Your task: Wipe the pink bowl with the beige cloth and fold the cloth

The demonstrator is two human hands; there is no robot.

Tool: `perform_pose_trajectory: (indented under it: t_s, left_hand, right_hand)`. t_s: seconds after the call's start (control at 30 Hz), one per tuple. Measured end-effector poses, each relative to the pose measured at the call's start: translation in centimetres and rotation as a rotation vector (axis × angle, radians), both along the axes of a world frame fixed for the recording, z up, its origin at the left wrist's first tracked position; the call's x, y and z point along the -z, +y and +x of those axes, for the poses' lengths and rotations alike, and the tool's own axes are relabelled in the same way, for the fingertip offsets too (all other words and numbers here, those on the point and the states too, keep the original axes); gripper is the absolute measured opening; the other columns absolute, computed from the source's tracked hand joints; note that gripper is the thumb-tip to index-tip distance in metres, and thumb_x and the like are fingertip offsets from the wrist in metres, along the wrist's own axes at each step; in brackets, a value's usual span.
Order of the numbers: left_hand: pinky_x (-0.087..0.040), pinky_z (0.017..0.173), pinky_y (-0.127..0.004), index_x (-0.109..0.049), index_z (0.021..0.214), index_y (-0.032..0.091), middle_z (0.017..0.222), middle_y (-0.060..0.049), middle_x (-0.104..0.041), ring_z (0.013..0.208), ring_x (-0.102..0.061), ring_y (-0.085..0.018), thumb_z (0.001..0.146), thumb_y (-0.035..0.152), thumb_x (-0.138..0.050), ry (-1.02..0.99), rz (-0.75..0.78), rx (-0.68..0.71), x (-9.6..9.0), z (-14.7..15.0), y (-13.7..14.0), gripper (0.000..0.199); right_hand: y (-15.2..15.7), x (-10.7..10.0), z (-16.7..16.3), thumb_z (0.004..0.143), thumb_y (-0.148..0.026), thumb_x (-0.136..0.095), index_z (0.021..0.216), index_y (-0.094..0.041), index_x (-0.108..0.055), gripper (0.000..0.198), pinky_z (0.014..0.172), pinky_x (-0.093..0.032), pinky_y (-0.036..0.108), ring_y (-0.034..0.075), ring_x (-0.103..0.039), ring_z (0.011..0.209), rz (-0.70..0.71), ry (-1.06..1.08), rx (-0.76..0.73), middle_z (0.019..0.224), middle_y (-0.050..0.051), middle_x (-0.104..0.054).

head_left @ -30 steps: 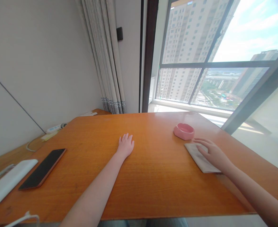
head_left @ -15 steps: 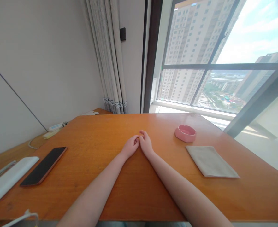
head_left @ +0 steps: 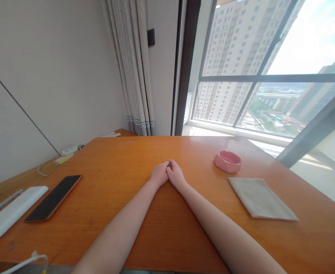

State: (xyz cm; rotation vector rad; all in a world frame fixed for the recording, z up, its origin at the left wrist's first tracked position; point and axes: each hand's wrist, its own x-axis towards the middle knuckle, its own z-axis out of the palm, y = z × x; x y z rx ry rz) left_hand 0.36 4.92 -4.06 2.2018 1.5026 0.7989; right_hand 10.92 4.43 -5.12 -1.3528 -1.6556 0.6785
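Observation:
My left hand (head_left: 159, 174) and my right hand (head_left: 175, 175) rest together on the wooden table (head_left: 113, 160), touching at the fingers. Both are closed, with the fingers curled against each other, and no object shows in them. Part of the fingers is hidden where the hands meet. Right of my right hand stands a pink ashtray-like dish (head_left: 227, 164). Nearer to me than that dish lies a folded grey cloth (head_left: 262, 198). Off to the left a dark-screened phone (head_left: 54, 198) lies flat.
A white flat device (head_left: 15, 213) lies at the left edge, past the phone. Beyond it are a power strip (head_left: 69, 150) and a white cable (head_left: 42, 171). A pale cable (head_left: 27, 262) shows at the bottom left. Behind the table hang a curtain (head_left: 135, 68) and a large window (head_left: 250, 78).
The fingers of both hands have closed in on each other; the right fingers were stretched out before. The view has shifted slightly, while the things on the table stay in place.

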Motion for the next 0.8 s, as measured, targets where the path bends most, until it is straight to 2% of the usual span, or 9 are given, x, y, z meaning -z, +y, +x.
perform_pose_trajectory:
  t_s: [0.1, 0.17, 0.57, 0.8]
  left_hand:
    - [-0.045, 0.071, -0.028, -0.061, 0.085, 0.018, 0.089, -0.006, -0.069, 0.082, -0.062, -0.020, 0.074, 0.013, -0.045, -0.116, -0.021, 0.134, 0.11, -0.68, 0.15, 0.019]
    - [-0.045, 0.072, -0.028, -0.061, 0.082, 0.016, 0.088, -0.006, -0.069, 0.082, -0.062, -0.019, 0.072, 0.011, -0.044, -0.153, -0.031, 0.169, 0.14, -1.01, 0.16, 0.020]
    - [-0.047, 0.076, -0.030, -0.063, 0.087, 0.016, 0.089, -0.007, -0.069, 0.084, -0.062, -0.021, 0.073, 0.012, -0.045, -0.087, -0.046, 0.130, 0.04, -0.66, -0.19, 0.023]
    - [-0.046, 0.074, -0.029, -0.062, 0.087, 0.016, 0.090, -0.007, -0.068, 0.084, -0.061, -0.020, 0.074, 0.013, -0.045, -0.089, -0.030, 0.153, 0.08, -0.62, -0.21, 0.022]
  right_hand:
    - [-0.12, -0.07, 0.00, 0.076, -0.019, -0.042, 0.093, -0.021, -0.056, 0.022, 0.086, -0.046, 0.034, 0.019, -0.058, 0.092, 0.025, -0.036, -0.026, 0.095, 0.005, -0.063]
    - [-0.22, -0.15, -0.01, 0.076, -0.019, -0.043, 0.093, -0.021, -0.056, 0.021, 0.085, -0.046, 0.034, 0.020, -0.058, 0.091, 0.031, -0.056, -0.034, 0.095, 0.005, -0.063]
    - [-0.19, 0.09, 0.05, 0.074, -0.015, -0.042, 0.094, -0.022, -0.056, 0.025, 0.087, -0.045, 0.034, 0.019, -0.057, 0.092, 0.028, -0.080, -0.046, 0.096, 0.004, -0.063]
    - [-0.32, -0.05, 0.11, 0.075, -0.015, -0.041, 0.094, -0.021, -0.057, 0.026, 0.088, -0.046, 0.034, 0.020, -0.058, 0.093, 0.032, -0.053, -0.039, 0.096, 0.005, -0.063]
